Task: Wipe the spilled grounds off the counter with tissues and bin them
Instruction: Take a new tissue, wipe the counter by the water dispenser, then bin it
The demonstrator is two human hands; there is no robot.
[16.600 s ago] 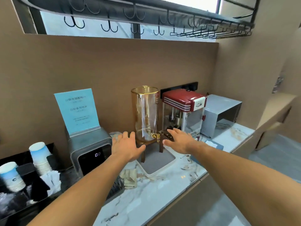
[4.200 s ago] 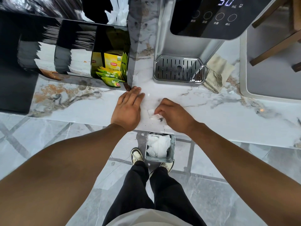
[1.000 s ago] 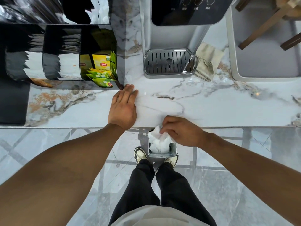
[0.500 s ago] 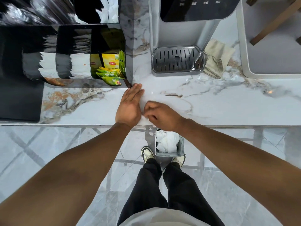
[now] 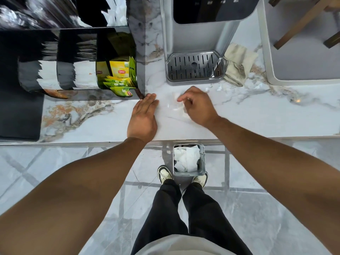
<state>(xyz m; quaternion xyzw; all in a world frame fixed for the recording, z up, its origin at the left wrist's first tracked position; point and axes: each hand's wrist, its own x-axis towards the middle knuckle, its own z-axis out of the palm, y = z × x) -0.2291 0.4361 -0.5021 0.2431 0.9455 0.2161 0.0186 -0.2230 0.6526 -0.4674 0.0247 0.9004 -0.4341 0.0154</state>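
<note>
Tissues lie crumpled in the bin by the shoes. Right hand has come back from it to the counter, fingers loosely curled over a faint white patch, grip unclear. Left hand lies flat, open. More wiping seems due.

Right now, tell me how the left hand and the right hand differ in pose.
The left hand lies flat, fingers straight and together; the right hand is arched, fingers bent. The left hand's fingertips reach the black organizer's corner; the right hand sits nearer the drip tray. The left hand holds nothing; whether the right hand holds anything is too blurred to tell. Both are over the marble counter.
</note>
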